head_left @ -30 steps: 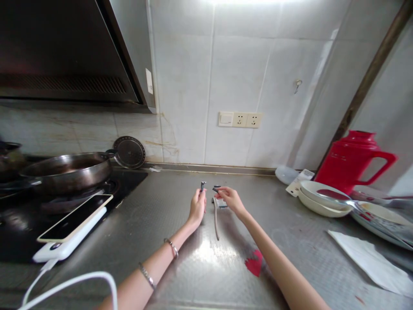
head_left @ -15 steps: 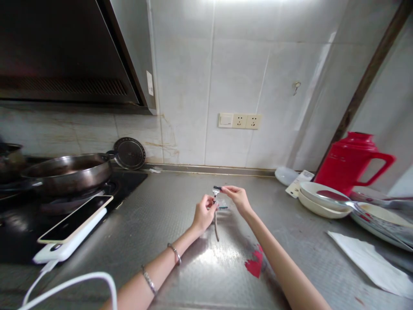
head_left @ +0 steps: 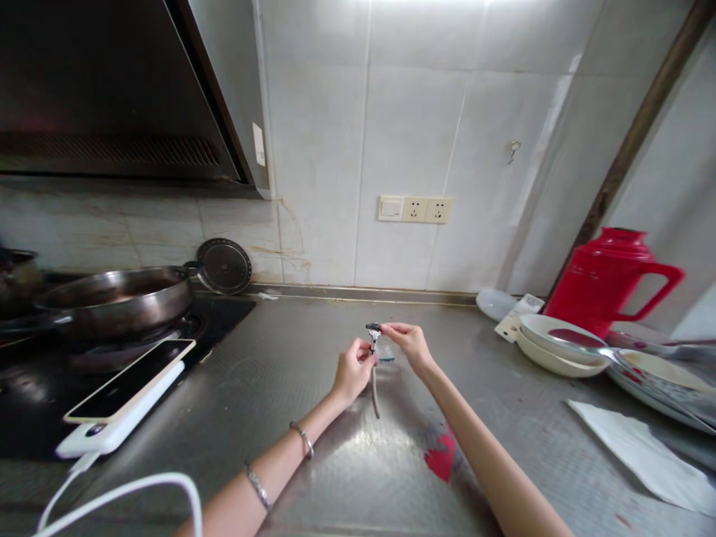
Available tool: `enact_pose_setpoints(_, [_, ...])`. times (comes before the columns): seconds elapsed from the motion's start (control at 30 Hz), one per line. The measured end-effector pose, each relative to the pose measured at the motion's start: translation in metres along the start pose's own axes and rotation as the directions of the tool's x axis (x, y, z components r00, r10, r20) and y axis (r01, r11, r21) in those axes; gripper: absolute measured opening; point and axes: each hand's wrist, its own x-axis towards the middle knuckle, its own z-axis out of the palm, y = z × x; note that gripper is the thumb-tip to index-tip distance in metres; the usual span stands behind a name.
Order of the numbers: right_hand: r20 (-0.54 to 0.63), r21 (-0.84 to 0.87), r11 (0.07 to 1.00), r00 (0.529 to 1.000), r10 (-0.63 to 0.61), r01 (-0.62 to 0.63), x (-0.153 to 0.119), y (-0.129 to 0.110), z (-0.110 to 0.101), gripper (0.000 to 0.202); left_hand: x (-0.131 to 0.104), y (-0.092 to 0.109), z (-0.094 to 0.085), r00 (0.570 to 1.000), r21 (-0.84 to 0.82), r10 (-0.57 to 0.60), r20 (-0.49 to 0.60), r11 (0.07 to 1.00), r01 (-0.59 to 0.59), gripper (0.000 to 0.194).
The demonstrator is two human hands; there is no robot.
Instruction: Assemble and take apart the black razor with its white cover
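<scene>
My left hand [head_left: 353,371] is closed on the neck of a razor [head_left: 375,395], whose thin, curved grey-brown handle hangs below the fingers. Above them shows its pale metal head. A small black blade cartridge [head_left: 373,327] sits at the top of that head, pinched at its right end by the thumb and fingers of my right hand [head_left: 412,347]. Whether the cartridge is fixed to the head or only touching it, I cannot tell. Behind my left fingertips lies a small clear piece with a teal edge [head_left: 386,360], partly hidden.
A metal counter [head_left: 313,492] bears a red heart-shaped patch [head_left: 441,459]. To the left are a pan [head_left: 120,306] on the stove, and a phone [head_left: 131,380] on a white power bank [head_left: 126,418] with a cable. At right stand bowls [head_left: 559,358], a red thermos [head_left: 604,283] and a white napkin [head_left: 643,455].
The black cartridge and my right fingertips have shifted slightly to the left, and the razor head is tilted a little more. My left hand stays almost in place.
</scene>
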Motion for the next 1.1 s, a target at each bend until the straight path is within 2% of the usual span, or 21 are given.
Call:
enact_pose_setpoints(0.3, [0.017, -0.015, 1.0, 1.0, -0.018, 0.018, 0.0002, -0.0014, 0.0015, 0.033, 0.0012, 0.0015, 0.0001, 1.0, -0.007, -0.028, -0.013, 1.0, 0.027, 0.015])
enact_pose_setpoints(0.63, [0.044, -0.019, 0.999, 0.998, -0.044, 0.045, 0.0009, -0.0005, 0.0011, 0.032, 0.0031, -0.0065, 0.0, 1.0, -0.018, -0.026, -0.013, 1.0, 0.026, 0.015])
enact_pose_setpoints(0.9, [0.086, -0.053, 0.995, 0.993, -0.083, 0.088, 0.0008, -0.0016, 0.0007, 0.031, 0.0018, -0.003, 0.0003, 0.999, -0.017, -0.052, -0.017, 0.999, 0.051, 0.016])
enact_pose_setpoints(1.1, [0.053, -0.029, 0.997, 0.996, -0.069, 0.071, 0.0, -0.0009, 0.0016, 0.032, 0.001, -0.0017, 0.0007, 0.997, -0.019, -0.073, -0.008, 0.997, 0.072, 0.016])
